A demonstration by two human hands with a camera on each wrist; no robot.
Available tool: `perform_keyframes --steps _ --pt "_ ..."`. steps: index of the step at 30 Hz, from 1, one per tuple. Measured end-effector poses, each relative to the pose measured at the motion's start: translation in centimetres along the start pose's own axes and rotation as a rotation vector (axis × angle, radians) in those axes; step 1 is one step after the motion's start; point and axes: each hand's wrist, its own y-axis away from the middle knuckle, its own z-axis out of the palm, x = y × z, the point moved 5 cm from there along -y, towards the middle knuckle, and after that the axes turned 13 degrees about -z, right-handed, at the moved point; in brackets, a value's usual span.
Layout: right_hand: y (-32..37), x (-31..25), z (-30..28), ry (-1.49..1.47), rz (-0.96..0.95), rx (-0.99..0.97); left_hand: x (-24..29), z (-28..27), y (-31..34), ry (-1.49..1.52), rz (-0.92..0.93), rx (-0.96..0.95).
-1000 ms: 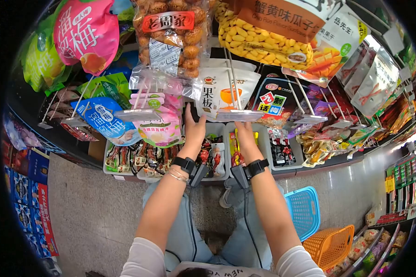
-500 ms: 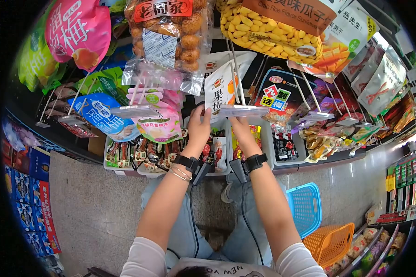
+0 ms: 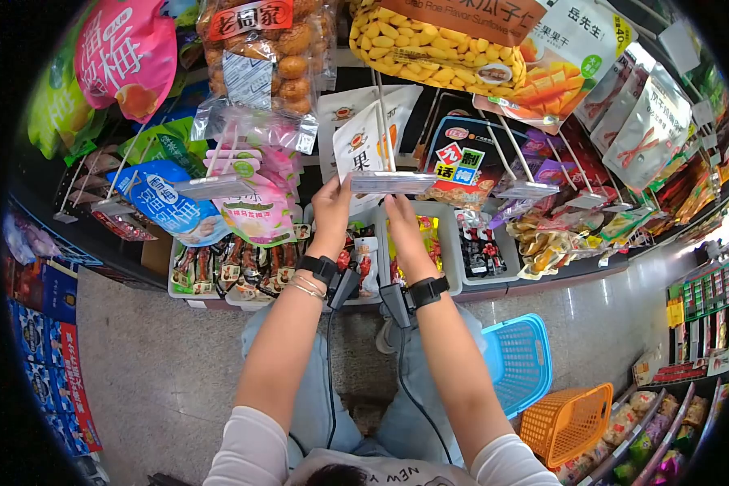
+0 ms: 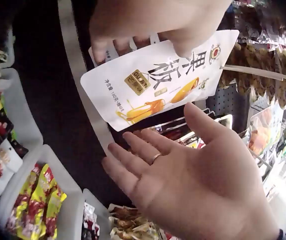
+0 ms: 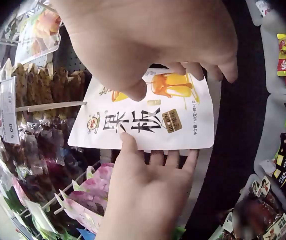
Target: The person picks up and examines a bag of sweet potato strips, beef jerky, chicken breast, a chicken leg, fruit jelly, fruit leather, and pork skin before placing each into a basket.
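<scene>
A white snack pouch [image 3: 350,162] with dark lettering and orange pictures hangs on a metal peg, which meets its top end in the right wrist view. My left hand [image 3: 330,212] grips its left edge; the thumb lies on the printed front and the fingers go behind it. On the other side, my right hand [image 3: 405,231] has its fingers extended, palm toward the pouch, in the left wrist view. Another white pouch [image 3: 332,113] hangs behind. A clear price-tag holder [image 3: 393,183] crosses the lower front of the gripped pouch in the head view.
Pink pouches [image 3: 255,211] hang left, a dark plum-snack pouch [image 3: 466,166] right. Below stand grey bins with small packets, including yellow ones [image 3: 429,235]. A blue basket [image 3: 530,356] and an orange basket [image 3: 571,421] are on the floor at the right.
My left hand has moved from beside the pouch to a grip on its left edge. The pouch has turned and tilted on its peg. The head view has shifted a little.
</scene>
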Motion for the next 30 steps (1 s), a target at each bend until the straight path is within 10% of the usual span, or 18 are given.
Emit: perform_keyframes --steps 7,14,30 --pt "1.0 -0.9 0.3 -0.065 0.094 0.046 0.9 -0.8 0.8 0.046 0.027 0.042" --pt "0.3 0.2 -0.1 0.067 -0.278 0.166 2.6 -2.2 4.7 0.105 -0.023 -0.004" --pt "9.0 -6.4 -3.7 -0.102 -0.149 0.130 2.6 -5.1 12.6 0.279 -0.301 -0.131"
